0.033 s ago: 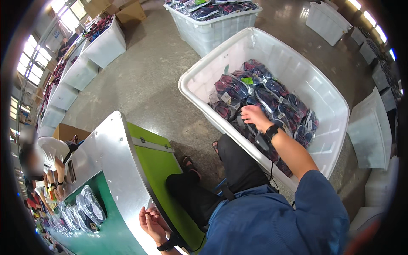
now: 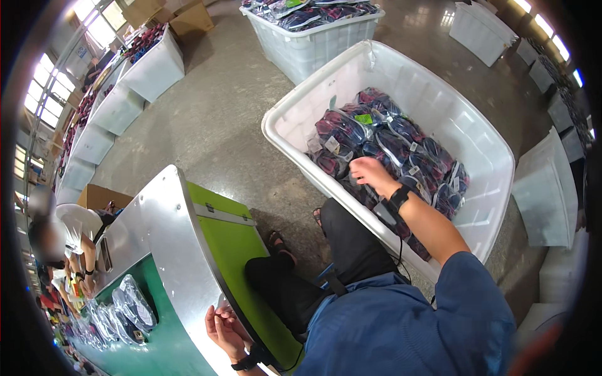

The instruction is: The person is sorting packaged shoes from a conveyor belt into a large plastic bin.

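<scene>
Over a large white plastic bin (image 2: 461,103) my right hand (image 2: 373,175) hangs with its fingers loosely bent and nothing visible in them. Beneath it lie many bagged shoes (image 2: 395,147), dark blue and reddish plaid in clear plastic, some with white tags and one with a green label. Whether the fingertips touch a bag I cannot tell. At the metal-edged table, my left hand (image 2: 227,332) has its fingers and thumb pinched together; a tiny dark thing may be between them, too small to name. Several bagged shoes (image 2: 133,301) lie on the table's green top (image 2: 166,341).
Another white bin (image 2: 313,47) full of bagged shoes stands beyond. More white bins line the left (image 2: 153,69) and right (image 2: 544,188). The table's lime-green side panel (image 2: 226,235) is close by my legs. A person (image 2: 78,232) works at the table's far left.
My right hand has moved slightly left over the shoes. My left hand stays where it was.
</scene>
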Motion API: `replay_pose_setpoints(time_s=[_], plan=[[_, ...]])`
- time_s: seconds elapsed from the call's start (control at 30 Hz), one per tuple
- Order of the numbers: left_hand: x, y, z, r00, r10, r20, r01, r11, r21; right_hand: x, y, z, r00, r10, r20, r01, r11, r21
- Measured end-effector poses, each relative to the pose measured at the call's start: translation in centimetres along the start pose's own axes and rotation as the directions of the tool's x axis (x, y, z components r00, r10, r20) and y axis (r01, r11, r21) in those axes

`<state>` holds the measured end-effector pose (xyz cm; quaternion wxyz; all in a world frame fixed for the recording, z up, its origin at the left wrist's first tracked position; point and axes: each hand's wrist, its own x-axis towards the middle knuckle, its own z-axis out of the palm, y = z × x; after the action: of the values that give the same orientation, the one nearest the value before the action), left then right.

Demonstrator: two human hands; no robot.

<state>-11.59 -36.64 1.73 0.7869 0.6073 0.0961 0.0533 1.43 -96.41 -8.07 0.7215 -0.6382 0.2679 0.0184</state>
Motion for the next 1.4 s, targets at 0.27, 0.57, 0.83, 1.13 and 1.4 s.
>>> replay_pose_setpoints(time_s=[0.27, 0.57, 0.83, 1.13, 1.4], plan=[[-0.4, -0.5, 0.4, 1.0, 0.008, 0.024, -0.01, 0.998, 0.07, -5.0, -0.4, 8.8, 0.783, -0.553, 0.285, 0.578, 0.476, -0.663], [-0.8, -0.1, -0.4, 0.996, -0.051, -0.076, 0.047, 0.998, -0.045, -6.3, -2.3, 12.0, 0.766, -0.549, 0.334, 0.53, 0.247, -0.811], [3.3, 2.2, -1.6, 0.972, -0.233, -0.027, 0.232, 0.972, -0.04, -4.8, 0.9, 10.2, 0.789, -0.527, 0.317, 0.5, 0.25, -0.829], [13.8, 7.5, -15.8, 0.847, 0.413, -0.335, 0.007, 0.621, 0.784, -5.0, 1.2, 11.2, 0.787, -0.52, 0.331, 0.49, 0.202, -0.848], [20.0, 5.1, -24.4, 0.815, 0.385, -0.433, 0.394, 0.181, 0.901, -5.0, 1.6, 11.4, 0.804, -0.502, 0.318, 0.464, 0.198, -0.863]])
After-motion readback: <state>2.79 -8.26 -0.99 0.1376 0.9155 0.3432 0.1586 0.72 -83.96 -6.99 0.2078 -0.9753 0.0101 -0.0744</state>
